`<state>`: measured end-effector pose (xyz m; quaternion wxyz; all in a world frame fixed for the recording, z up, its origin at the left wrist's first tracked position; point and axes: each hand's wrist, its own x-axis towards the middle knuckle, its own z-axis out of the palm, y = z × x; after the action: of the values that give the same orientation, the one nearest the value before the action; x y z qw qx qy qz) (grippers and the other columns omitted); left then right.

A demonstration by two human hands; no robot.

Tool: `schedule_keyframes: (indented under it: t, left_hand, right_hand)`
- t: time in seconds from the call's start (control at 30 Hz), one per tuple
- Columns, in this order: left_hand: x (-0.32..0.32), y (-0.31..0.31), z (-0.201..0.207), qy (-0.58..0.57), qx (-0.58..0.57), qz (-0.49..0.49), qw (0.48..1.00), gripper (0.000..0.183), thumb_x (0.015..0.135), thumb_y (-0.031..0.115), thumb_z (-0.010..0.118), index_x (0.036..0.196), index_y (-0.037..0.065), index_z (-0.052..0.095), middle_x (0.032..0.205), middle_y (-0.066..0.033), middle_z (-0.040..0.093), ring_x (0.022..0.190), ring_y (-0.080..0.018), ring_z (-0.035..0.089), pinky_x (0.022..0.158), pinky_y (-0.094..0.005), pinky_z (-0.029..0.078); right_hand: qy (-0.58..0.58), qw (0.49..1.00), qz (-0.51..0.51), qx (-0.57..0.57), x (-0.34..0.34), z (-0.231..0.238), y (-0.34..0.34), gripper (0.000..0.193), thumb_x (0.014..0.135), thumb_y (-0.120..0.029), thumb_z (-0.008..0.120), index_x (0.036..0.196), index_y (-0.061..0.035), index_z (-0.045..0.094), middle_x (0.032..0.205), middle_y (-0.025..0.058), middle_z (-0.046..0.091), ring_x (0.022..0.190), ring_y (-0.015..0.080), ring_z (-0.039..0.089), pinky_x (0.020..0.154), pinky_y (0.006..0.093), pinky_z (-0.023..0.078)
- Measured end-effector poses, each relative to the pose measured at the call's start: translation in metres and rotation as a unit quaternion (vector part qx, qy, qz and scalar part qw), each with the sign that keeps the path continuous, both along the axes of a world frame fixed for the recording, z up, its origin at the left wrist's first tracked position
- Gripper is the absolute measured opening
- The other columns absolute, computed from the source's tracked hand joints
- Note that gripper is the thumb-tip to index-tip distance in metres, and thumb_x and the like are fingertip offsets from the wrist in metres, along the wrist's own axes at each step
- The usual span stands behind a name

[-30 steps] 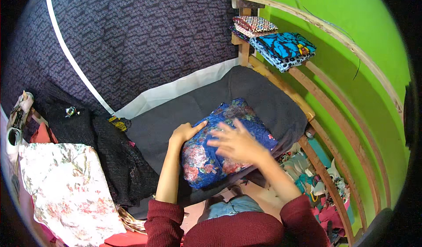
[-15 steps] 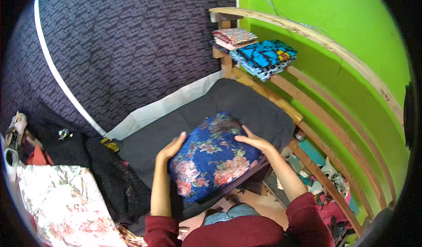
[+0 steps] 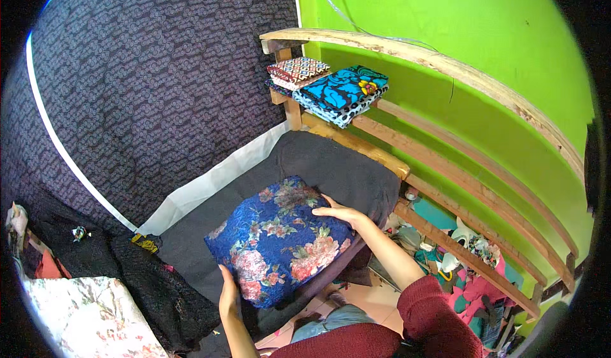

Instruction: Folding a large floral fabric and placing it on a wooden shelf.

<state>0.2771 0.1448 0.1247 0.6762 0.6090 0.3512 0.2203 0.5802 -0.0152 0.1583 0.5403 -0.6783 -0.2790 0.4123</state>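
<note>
A folded blue cloth with pink and grey flowers [image 3: 273, 237] lies in a puffy bundle on a black-covered surface [image 3: 191, 231]. My left hand [image 3: 230, 294] rests at its near left edge, fingers stretched out. Across the bundle, my right hand [image 3: 338, 212] touches the right edge, thumb and forefinger spread and the thumb lying on top. The other fingers of both hands are partly hidden. The two hands frame the cloth from opposite sides.
Folded patterned cloths, the top one blue and black [image 3: 344, 92], sit on a wooden slatted frame [image 3: 445, 154] by the green wall. A white floral cloth [image 3: 95, 320] and black knit fabric [image 3: 140, 288] lie at left. Assorted fabric [image 3: 477, 281] is heaped beyond the slats.
The view has shifted, so the frame and stacked cloths appear further left and lower. My left hand has slid toward the near left corner of the cloth; my right hand stays by its right edge.
</note>
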Motion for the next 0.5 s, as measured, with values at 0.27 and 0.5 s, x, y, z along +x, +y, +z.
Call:
schedule_keyframes:
  t: [0.27,0.5]
  left_hand:
    - [0.031,-0.018,0.039,-0.132,-0.145,0.074,0.978,0.056,0.074,0.029,0.061,0.118,0.001,0.042,0.108,-0.0119,0.051,0.097,-0.0203,0.051,0.084,-0.0312,0.04]
    - [0.067,-0.021,0.074,-0.206,-0.122,-0.005,0.971,0.046,0.075,0.032,0.057,0.109,0.001,0.05,0.099,-0.0114,0.058,0.084,-0.0217,0.058,0.074,-0.0339,0.047]
  right_hand:
    - [0.375,0.919,-0.093,0.083,-0.026,0.0,-0.025,0.038,0.07,-0.02,0.061,0.101,0.0007,0.055,0.092,0.0133,0.061,0.079,0.0239,0.059,0.076,0.035,0.048]
    - [0.309,0.915,-0.197,0.17,-0.044,0.071,-0.087,0.036,0.068,-0.022,0.064,0.098,-0.0027,0.056,0.086,0.0098,0.062,0.072,0.0212,0.06,0.069,0.0333,0.049]
